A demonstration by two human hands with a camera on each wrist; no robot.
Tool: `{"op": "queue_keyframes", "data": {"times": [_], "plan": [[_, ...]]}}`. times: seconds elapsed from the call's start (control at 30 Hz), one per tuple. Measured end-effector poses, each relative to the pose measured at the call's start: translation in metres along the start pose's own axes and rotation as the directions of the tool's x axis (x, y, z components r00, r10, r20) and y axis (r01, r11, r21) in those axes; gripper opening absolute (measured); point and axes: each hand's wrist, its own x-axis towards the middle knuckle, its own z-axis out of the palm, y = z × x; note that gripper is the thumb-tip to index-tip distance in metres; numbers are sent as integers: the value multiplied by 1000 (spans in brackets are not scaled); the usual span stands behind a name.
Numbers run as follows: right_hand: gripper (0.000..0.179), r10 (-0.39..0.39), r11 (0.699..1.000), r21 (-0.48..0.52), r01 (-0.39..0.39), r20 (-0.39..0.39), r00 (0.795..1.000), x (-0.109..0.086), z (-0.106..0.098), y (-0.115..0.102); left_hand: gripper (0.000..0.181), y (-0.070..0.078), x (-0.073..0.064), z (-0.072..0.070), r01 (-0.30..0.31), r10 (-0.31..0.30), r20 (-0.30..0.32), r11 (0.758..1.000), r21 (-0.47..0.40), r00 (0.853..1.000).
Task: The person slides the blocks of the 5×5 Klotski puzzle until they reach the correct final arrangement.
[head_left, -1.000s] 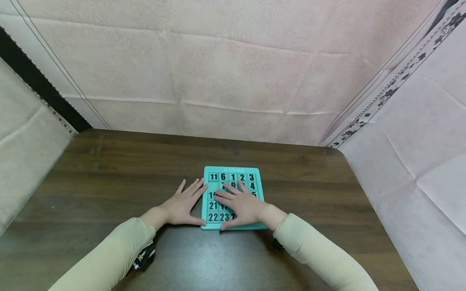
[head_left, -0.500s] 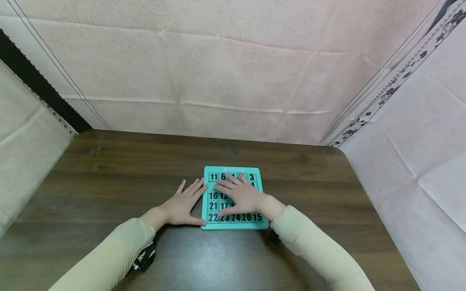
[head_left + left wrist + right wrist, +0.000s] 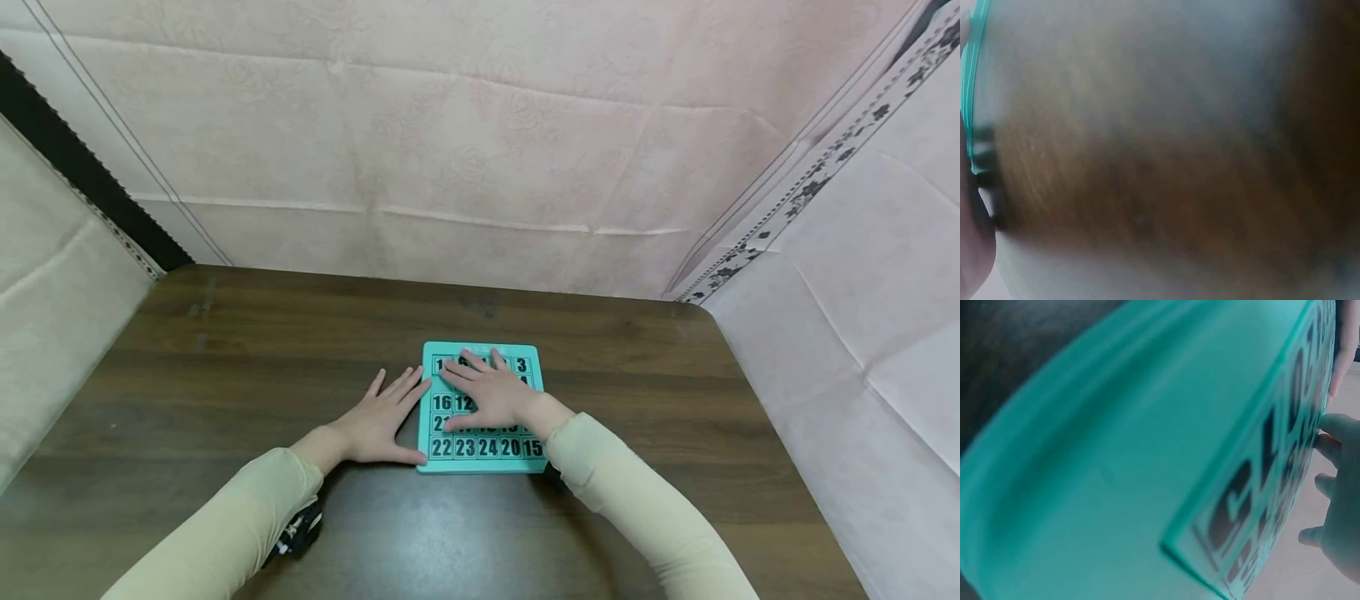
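Observation:
A turquoise number slide puzzle lies flat on the wooden table, its square tiles printed with black numbers. My left hand rests at its left edge, fingers straight and spread, with thumb and a fingertip against the frame. Over the upper and middle tiles lies my right hand, fingers extended and apart, hiding several numbers. Its fingertips are near the top rows; I cannot tell how firmly they touch. The bottom row, 22, 23, 24, 20, 15, shows plainly. In the right wrist view the puzzle frame fills much of the picture, with the right hand beside it.
The brown wooden table stretches around the puzzle. A pale patterned cloth hangs behind it, and white cloth covers the right side. A dark wrist device sits under the left forearm.
My right hand has slid up the puzzle, away from me, uncovering the bottom row and covering tiles nearer the top. The left hand stays in place at the left edge.

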Motion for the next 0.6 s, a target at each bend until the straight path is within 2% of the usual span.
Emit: {"op": "queue_keyframes", "data": {"times": [0.2, 0.6], "plan": [[86, -15, 1000, 7, 15, -19, 1000, -4, 0, -2, 108, 0, 0, -1, 13, -13, 15, 1000, 9, 1000], [84, -26, 1000, 7, 26, -3, 1000, -12, 4, -7, 107, 2, 0, -2, 0, 0, 7, 1000, 2, 1000]]}}
